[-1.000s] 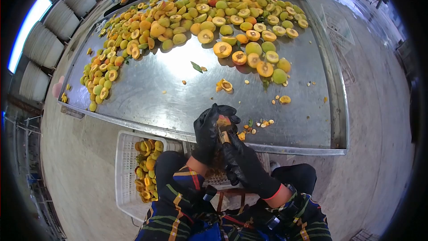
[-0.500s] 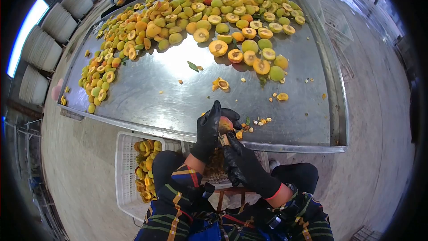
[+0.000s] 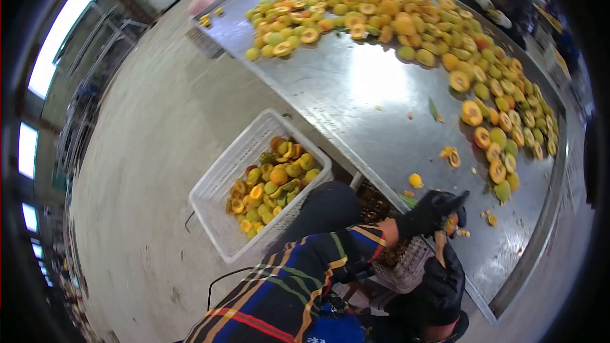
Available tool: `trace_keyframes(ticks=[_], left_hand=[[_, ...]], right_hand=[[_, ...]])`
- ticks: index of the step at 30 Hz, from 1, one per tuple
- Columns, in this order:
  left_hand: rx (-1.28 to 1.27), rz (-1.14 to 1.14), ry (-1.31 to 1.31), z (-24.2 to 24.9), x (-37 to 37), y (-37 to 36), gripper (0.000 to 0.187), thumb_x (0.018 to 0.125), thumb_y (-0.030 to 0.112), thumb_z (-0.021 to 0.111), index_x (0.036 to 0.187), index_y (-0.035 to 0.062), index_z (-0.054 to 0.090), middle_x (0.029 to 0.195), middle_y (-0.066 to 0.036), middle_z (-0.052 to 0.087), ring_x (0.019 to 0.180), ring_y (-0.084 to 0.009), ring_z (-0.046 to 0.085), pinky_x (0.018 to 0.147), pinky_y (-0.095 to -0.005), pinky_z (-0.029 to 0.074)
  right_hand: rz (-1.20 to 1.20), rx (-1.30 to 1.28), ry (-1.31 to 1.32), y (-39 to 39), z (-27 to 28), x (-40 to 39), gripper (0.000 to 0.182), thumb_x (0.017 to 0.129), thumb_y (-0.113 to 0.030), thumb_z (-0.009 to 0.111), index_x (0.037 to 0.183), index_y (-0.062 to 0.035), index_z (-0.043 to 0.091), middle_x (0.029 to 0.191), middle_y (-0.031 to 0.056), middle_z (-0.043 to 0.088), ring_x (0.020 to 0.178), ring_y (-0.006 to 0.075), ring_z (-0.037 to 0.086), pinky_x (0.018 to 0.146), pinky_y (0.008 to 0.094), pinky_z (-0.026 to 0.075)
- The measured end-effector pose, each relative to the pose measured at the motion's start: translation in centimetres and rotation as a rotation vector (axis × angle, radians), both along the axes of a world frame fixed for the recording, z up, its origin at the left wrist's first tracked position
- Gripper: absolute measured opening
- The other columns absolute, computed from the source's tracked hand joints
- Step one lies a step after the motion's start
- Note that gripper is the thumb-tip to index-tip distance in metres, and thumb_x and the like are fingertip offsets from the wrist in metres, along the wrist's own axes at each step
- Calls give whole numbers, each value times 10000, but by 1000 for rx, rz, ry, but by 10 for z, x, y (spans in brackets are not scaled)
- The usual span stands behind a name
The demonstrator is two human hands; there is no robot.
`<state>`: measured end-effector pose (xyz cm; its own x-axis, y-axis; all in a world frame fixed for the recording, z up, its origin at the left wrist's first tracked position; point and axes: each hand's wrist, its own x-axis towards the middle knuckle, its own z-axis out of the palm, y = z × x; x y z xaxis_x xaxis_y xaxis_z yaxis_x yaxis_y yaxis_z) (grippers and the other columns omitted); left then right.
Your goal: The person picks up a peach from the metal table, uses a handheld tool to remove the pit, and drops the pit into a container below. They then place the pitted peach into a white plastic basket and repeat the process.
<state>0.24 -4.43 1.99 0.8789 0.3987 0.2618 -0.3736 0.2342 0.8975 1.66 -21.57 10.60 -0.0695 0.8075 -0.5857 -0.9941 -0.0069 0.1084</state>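
Observation:
Over the near edge of the metal table, my left hand [image 3: 433, 213], in a black glove, is closed around a reddish-yellow peach [image 3: 452, 223]. Much of the peach is hidden by the fingers. Just below it, my right hand [image 3: 443, 282], also gloved in black, grips a small tool with a wooden handle [image 3: 440, 246]. The tool's tip is at the peach and cannot be made out. A small yellow piece of fruit [image 3: 415, 181] lies on the table beside my left hand, and torn peach flesh [image 3: 451, 156] lies farther in.
Halved peaches [image 3: 406, 24] are heaped along the far side of the steel table [image 3: 330, 101]. On the floor to the left, a white crate [image 3: 213, 200] holds peach pieces. Another crate [image 3: 410, 270] with dark scraps is beneath my hands. A person [image 3: 502, 0] is across the table.
My view has swung left, so the table and hands appear farther right and the white crate shows fully. Both hands still hold the peach and the tool. A yellow piece shows beside my left hand.

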Motion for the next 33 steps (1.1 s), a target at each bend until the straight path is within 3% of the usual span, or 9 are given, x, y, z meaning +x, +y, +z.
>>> trace_keyframes(ticks=[5, 7, 9, 11, 13, 19, 21, 22, 33], left_hand=[[-326, -282, 173, 38, -11, 18, 534, 966, 447, 433, 868, -33, 646, 710, -109, 637, 640, -163, 618, 641, -278, 518], [-336, -296, 138, 43, -16, 19, 567, 961, 482, 419, 877, -29, 648, 704, -103, 633, 647, -163, 619, 644, -274, 514], [-654, -315, 255, 50, -26, 19, 594, 963, 512, 380, 913, -16, 649, 713, -97, 630, 667, -162, 618, 673, -267, 507], [-545, -332, 230, 18, -25, 25, 463, 975, 419, 432, 1025, 3, 627, 844, -90, 635, 770, -169, 624, 732, -266, 506], [703, 467, -171, -7, -19, 26, 318, 917, 326, 584, 1043, 33, 594, 924, -70, 600, 803, -158, 618, 720, -244, 511], [91, 250, 334, 84, -144, 88, 355, 829, 51, 632, 1173, 1, 558, 1105, -81, 591, 1044, -178, 546, 849, -272, 481], [968, 408, 252, 72, -192, 134, 355, 821, 83, 667, 1154, -3, 579, 1134, -102, 598, 1037, -182, 566, 900, -307, 462], [194, 437, 553, 95, -206, 127, 333, 827, 109, 674, 1130, -6, 594, 1143, -113, 600, 1024, -205, 582, 921, -323, 452], [1470, 548, 286, 66, -51, 203, 221, 828, 196, 672, 974, 39, 617, 924, -141, 635, 864, -312, 612, 746, -371, 495]], right_hand=[[-13, 21, -178, -25, -44, 7, 344, 964, -380, 441, 784, -90, 485, 576, 1, 473, 385, 115, 404, 375, 246, 338], [-59, -324, -1504, -24, -58, -5, 226, 947, -249, 493, 972, -30, 542, 606, -19, 474, 461, 93, 429, 439, 223, 354], [55, -200, -1612, -28, -37, -9, 242, 920, -130, 503, 1124, -1, 518, 629, -36, 466, 513, 68, 430, 478, 204, 351], [107, -228, -1728, -35, -45, -8, 276, 901, -106, 504, 1153, 7, 515, 665, -22, 487, 536, 62, 436, 494, 204, 355], [274, -136, -1472, -9, 10, -16, 331, 889, -92, 519, 1205, 6, 499, 690, -13, 493, 555, 68, 444, 507, 202, 358], [769, 10, -2386, -17, -27, -29, 493, 857, -193, 594, 1330, -116, 479, 832, 158, 640, 709, 320, 629, 616, 391, 498], [775, -36, -2365, -16, -33, -30, 521, 852, -189, 597, 1353, -154, 458, 816, 162, 631, 676, 323, 620, 594, 396, 491], [823, 9, -2341, -18, -35, -30, 552, 848, -186, 600, 1375, -193, 437, 800, 167, 622, 642, 326, 610, 572, 401, 483], [517, 58, -2246, -22, -5, -19, 679, 839, -209, 623, 1444, -183, 316, 741, 132, 590, 601, 299, 602, 511, 392, 464]])
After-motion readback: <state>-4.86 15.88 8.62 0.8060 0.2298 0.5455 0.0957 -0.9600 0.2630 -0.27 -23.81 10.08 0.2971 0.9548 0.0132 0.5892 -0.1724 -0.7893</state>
